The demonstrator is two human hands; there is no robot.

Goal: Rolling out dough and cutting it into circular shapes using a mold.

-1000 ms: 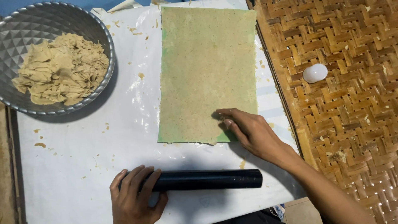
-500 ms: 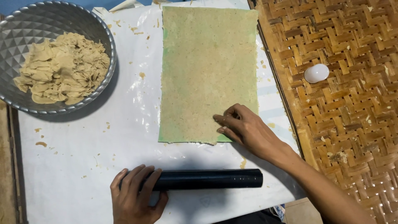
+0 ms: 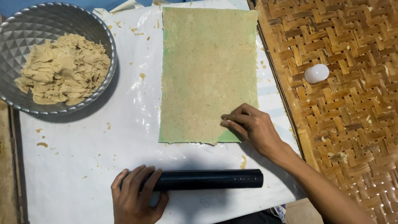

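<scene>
left hand [image 3: 136,194]: fingers curled over black roller [image 3: 207,179]. right hand [image 3: 251,126]: loosely open, fingertips pressing flat green-edged dough sheet [image 3: 207,70], gripping nothing.

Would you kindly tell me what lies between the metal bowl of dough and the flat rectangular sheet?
In the head view, only white plastic sheeting with a few dough crumbs lies between the metal bowl and the flat rectangular sheet.

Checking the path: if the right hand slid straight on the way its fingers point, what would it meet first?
The right hand points left across the flat dough sheet it already touches; beyond its left edge, probably only the white plastic sheet.
</scene>
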